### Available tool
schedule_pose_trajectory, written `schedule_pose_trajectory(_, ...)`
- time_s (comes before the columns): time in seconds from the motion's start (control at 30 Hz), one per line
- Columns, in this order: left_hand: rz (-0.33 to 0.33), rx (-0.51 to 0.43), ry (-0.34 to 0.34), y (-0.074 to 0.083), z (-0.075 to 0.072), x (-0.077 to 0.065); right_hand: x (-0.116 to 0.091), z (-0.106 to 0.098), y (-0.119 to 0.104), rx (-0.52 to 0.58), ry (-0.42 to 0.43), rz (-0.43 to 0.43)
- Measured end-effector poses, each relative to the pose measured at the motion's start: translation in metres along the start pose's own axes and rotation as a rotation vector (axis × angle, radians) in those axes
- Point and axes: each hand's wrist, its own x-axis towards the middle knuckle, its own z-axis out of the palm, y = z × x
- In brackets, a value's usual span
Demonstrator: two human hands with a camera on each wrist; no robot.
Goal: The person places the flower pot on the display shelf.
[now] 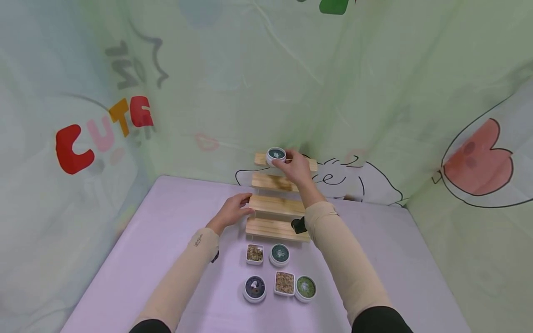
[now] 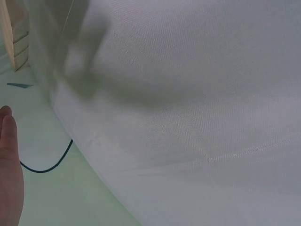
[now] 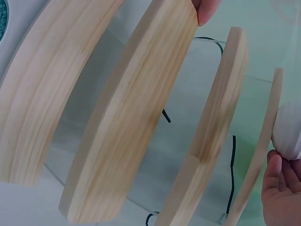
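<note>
A stepped wooden shelf (image 1: pixel 275 206) with clear side panels stands against the back curtain. At its top tier my right hand (image 1: pixel 299 169) grips a small round white pot (image 1: pixel 276 155) with dark teal filling and a pale centre. In the right wrist view the white pot (image 3: pixel 289 129) is close against the top plank (image 3: pixel 258 150); whether it rests there I cannot tell. My left hand (image 1: pixel 231 210) holds the left end of a lower plank (image 1: pixel 276 205), thumb in front and fingers further back. The left wrist view catches only part of the left hand (image 2: pixel 8 169) at its edge.
In front of the shelf stand a square pot of brown grains (image 1: pixel 255 253), a teal round pot (image 1: pixel 279 254), a dark round pot (image 1: pixel 254 288), another square grain pot (image 1: pixel 285 283) and a green round pot (image 1: pixel 306 288). They sit on a pale lilac tabletop (image 1: pixel 175 231).
</note>
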Motion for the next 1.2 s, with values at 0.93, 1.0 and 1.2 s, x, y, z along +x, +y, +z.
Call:
schedule_pose_trajectory(0.93,-0.001,0.000,0.013,-0.001,0.000,0.001,-0.004,0.005,0.010,0.101,0.034,-0.032)
schedule_pose_trajectory(1.0,-0.005,0.002,0.010,-0.001,0.000,0.000,-0.007,0.005,0.014,0.110,0.049,-0.056)
schedule_pose_trajectory(1.2,-0.001,0.002,0.012,0.001,0.001,-0.001,-0.019,0.000,0.026,0.120,0.065,-0.075)
